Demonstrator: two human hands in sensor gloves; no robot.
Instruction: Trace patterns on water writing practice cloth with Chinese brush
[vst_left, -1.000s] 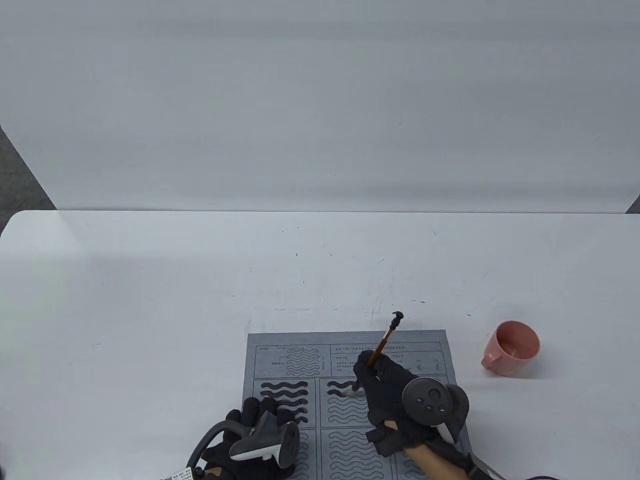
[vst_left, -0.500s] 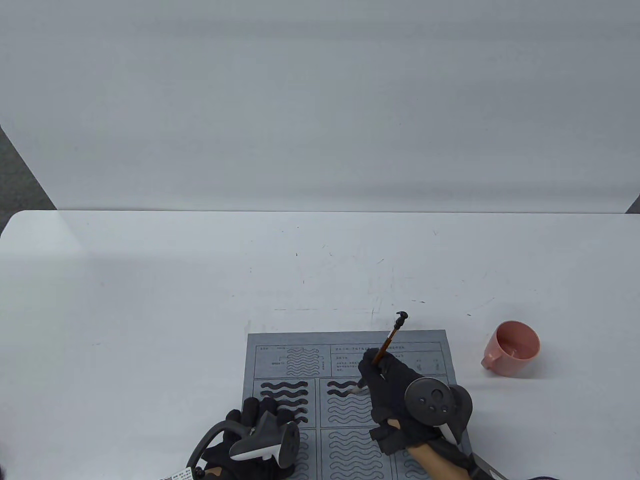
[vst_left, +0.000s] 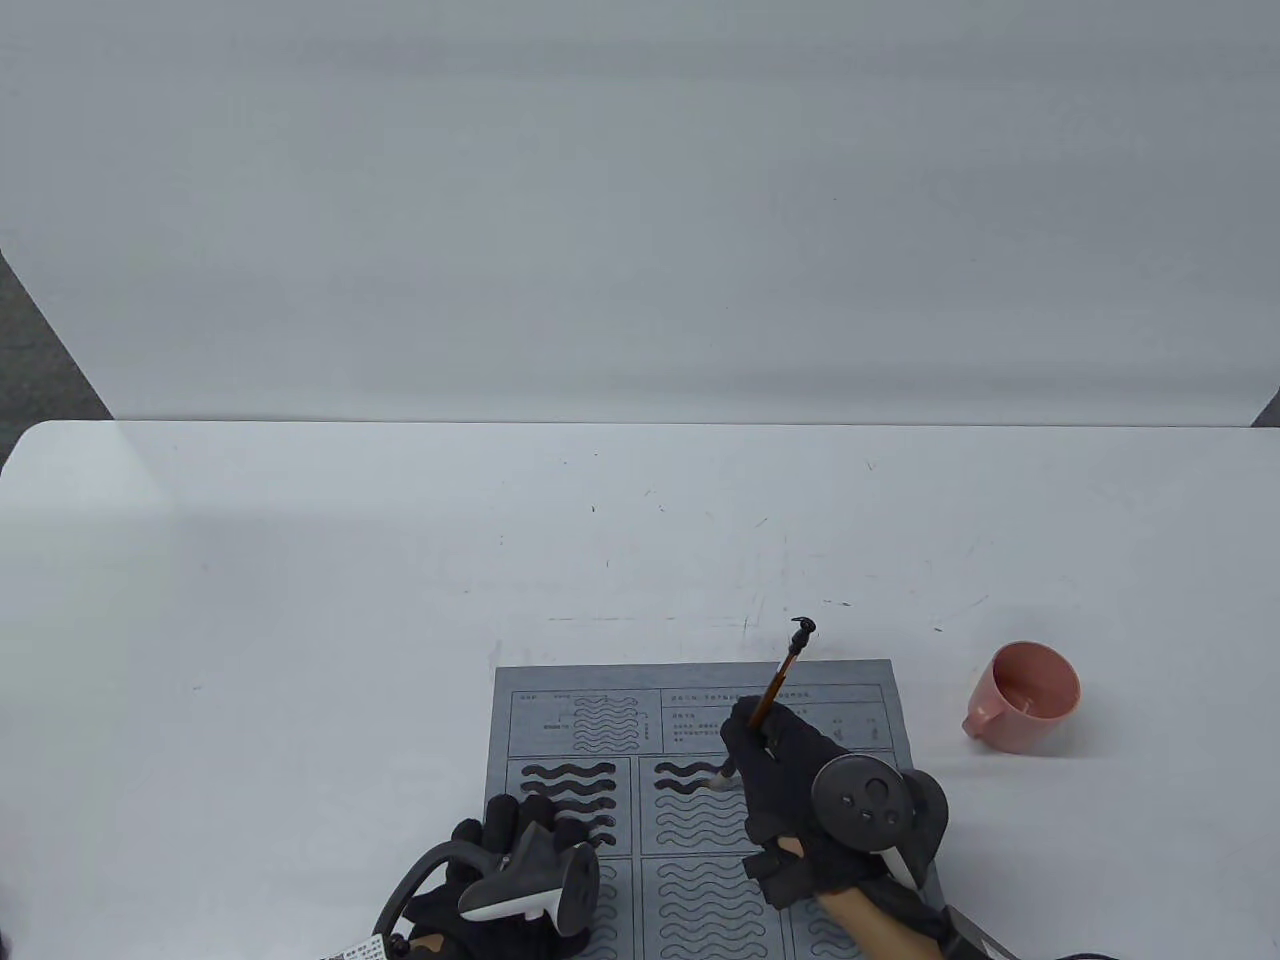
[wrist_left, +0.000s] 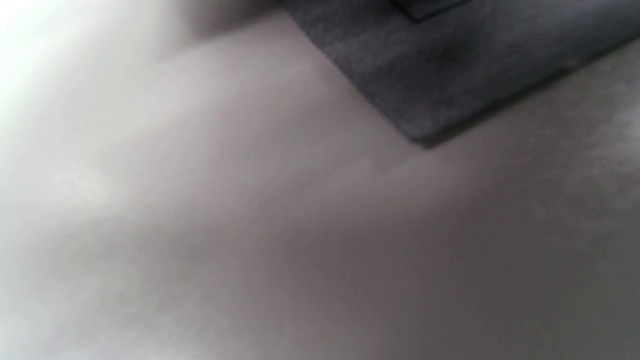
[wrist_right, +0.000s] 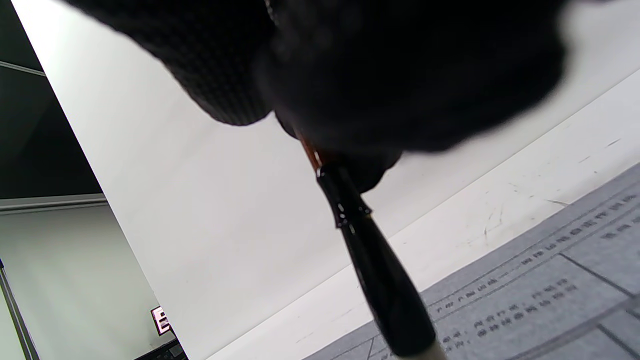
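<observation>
A grey water writing cloth (vst_left: 600, 690) printed with wavy patterns lies at the table's front edge. My right hand (vst_left: 775, 770) grips a brown Chinese brush (vst_left: 780, 675), its pale tip touching the cloth in the second pattern box, on the wave row under a darkened one. The brush's black ferrule (wrist_right: 380, 280) shows in the right wrist view over the cloth (wrist_right: 550, 300). My left hand (vst_left: 500, 860) rests on the cloth's lower left part. The left box holds several darkened waves (vst_left: 570, 772). The left wrist view shows only a blurred cloth corner (wrist_left: 440, 85).
A pink cup (vst_left: 1025, 697) stands on the white table (vst_left: 400, 560) right of the cloth. A white wall panel rises behind the table. Dark floor shows at the far left.
My right hand and the brush have shifted a little to the right along the wave row. The left hand has not moved.
</observation>
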